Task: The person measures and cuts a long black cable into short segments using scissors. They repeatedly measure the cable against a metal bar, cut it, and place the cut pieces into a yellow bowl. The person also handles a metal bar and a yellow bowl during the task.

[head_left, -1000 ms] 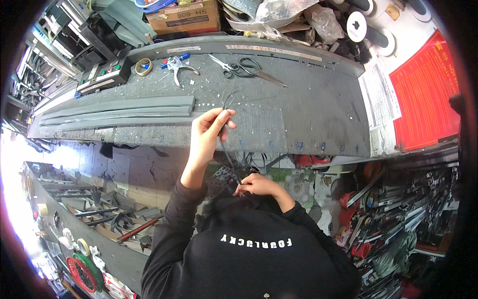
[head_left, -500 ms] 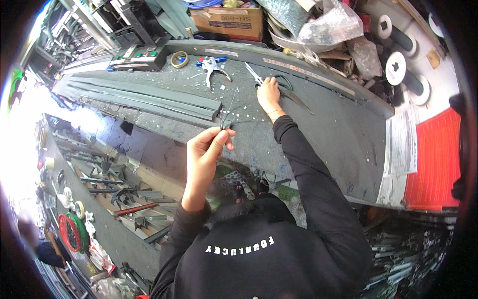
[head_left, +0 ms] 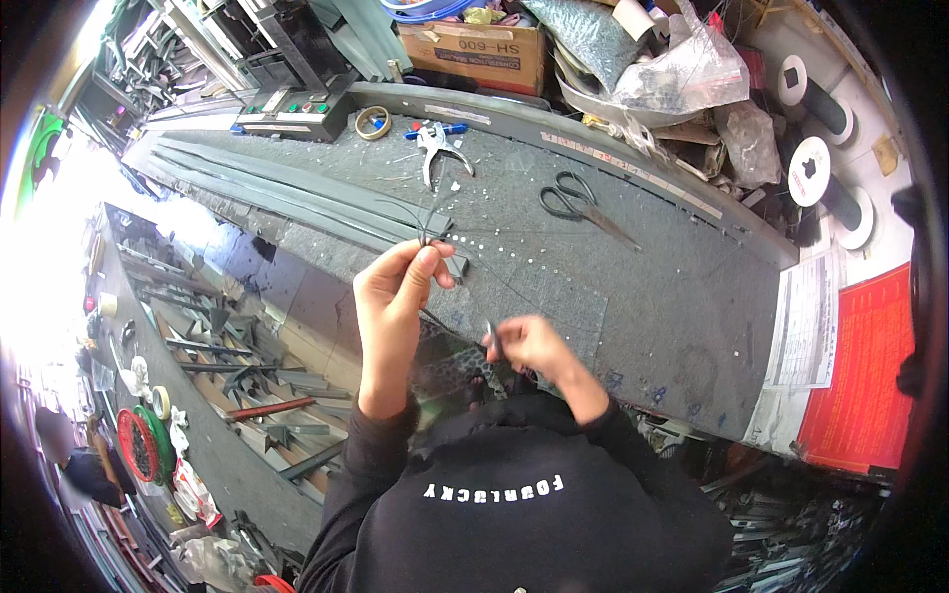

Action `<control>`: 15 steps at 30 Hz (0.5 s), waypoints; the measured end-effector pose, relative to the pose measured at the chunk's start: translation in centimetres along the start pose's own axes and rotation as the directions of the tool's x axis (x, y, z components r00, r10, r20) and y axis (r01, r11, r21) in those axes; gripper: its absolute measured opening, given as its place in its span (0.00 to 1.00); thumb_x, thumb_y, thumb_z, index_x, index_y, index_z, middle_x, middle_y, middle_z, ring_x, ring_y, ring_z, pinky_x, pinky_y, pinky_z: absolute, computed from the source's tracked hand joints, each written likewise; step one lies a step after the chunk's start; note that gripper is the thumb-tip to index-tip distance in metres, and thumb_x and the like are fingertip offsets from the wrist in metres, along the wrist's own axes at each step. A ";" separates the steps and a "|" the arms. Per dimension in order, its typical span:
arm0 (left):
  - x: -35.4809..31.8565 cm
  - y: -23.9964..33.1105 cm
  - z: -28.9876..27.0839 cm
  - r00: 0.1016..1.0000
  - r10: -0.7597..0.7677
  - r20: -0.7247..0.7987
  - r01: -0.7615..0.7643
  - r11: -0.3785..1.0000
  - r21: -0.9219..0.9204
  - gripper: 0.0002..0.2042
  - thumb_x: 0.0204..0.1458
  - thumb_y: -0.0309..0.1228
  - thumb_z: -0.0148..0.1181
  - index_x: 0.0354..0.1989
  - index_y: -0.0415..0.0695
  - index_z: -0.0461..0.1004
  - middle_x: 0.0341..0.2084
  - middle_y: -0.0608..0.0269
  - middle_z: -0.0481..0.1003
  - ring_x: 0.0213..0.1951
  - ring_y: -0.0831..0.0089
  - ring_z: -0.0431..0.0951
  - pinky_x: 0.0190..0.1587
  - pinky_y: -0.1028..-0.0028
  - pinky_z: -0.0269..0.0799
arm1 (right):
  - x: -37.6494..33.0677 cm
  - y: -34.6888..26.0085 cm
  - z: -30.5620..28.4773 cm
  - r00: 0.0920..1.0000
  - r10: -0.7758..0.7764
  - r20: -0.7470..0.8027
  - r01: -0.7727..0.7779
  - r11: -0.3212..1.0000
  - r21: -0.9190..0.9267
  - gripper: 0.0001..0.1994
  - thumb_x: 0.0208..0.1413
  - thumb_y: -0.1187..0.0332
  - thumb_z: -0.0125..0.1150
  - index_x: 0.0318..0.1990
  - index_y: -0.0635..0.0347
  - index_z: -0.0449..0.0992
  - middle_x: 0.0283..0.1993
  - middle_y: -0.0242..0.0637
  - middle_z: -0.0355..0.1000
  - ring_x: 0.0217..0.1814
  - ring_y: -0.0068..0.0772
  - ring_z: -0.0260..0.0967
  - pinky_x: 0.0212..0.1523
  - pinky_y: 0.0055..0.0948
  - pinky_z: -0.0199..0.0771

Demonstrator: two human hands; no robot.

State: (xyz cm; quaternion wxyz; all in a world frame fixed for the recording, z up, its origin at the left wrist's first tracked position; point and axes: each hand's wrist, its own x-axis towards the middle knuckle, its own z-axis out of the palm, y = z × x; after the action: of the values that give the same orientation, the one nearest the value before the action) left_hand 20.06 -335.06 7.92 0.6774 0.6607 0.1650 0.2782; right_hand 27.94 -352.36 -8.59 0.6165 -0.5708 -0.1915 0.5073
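My left hand (head_left: 390, 296) is raised at the front edge of the bench, thumb and fingertips pinched on thin dark cords (head_left: 425, 219) whose loose ends fan out above the fingers. Below and to its right, my right hand (head_left: 539, 348) is closed round small scissors (head_left: 490, 334). Motion blurs this hand, and only a silvery glint of blade shows. Larger black-handled scissors (head_left: 598, 214) lie on the bench beyond it. Small white round pieces (head_left: 502, 250) are scattered on the bench near the cords.
Long grey strips (head_left: 287, 198) lie along the bench at left. Behind them are white-handled pliers (head_left: 440, 156), a tape roll (head_left: 373, 123) and a machine with green buttons (head_left: 297, 109). At the back stands a cardboard box (head_left: 474, 54); wire spools (head_left: 828, 193) and a red sheet (head_left: 858, 371) are at right.
My right hand has lifted the small scissors off the bench and come back toward my body, leaving the black-handled scissors behind. My left hand keeps its pinch on the cords.
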 end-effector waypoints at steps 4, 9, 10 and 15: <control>0.8 0.5 0.2 1.000 0.027 0.007 -0.027 1.000 0.004 0.09 0.58 0.30 0.56 0.38 0.36 0.78 0.19 0.69 0.73 0.17 0.91 0.55 0.20 0.86 0.46 | -3.8 1.8 3.8 0.987 0.010 0.163 -0.003 0.999 -0.040 0.07 0.54 0.69 0.58 0.37 0.58 0.67 0.32 0.27 0.61 0.32 0.17 0.65 0.34 0.22 0.66; 0.5 0.2 0.6 0.999 0.006 0.040 -0.007 1.000 0.016 0.10 0.58 0.30 0.55 0.38 0.34 0.77 0.20 0.68 0.72 0.17 0.90 0.54 0.20 0.84 0.44 | -3.7 -1.4 3.1 0.976 -0.167 0.142 0.174 0.984 -0.042 0.24 0.49 0.45 0.59 0.37 0.58 0.65 0.33 0.26 0.60 0.34 0.18 0.57 0.34 0.21 0.60; 0.2 0.0 0.6 0.999 -0.001 0.044 0.000 1.000 0.022 0.09 0.58 0.29 0.55 0.38 0.35 0.77 0.20 0.68 0.72 0.17 0.90 0.54 0.20 0.85 0.45 | -3.5 -2.5 3.1 0.940 -0.304 0.152 0.321 0.942 -0.098 0.32 0.47 0.34 0.59 0.38 0.58 0.65 0.33 0.25 0.59 0.33 0.16 0.56 0.33 0.19 0.59; -1.5 -0.8 0.8 0.997 -0.045 0.065 0.042 0.998 0.047 0.09 0.57 0.29 0.56 0.38 0.37 0.78 0.19 0.70 0.73 0.18 0.90 0.57 0.21 0.86 0.49 | -3.3 -7.0 3.6 0.914 -0.404 0.033 0.405 0.903 -0.147 0.38 0.43 0.26 0.52 0.38 0.59 0.66 0.32 0.25 0.59 0.33 0.18 0.56 0.32 0.20 0.57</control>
State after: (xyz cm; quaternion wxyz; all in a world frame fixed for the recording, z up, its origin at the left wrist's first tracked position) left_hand 19.51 -336.56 6.93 0.6732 0.6810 0.1632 0.2376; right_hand 26.52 -352.14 -0.16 0.6633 -0.5631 -0.3441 0.3530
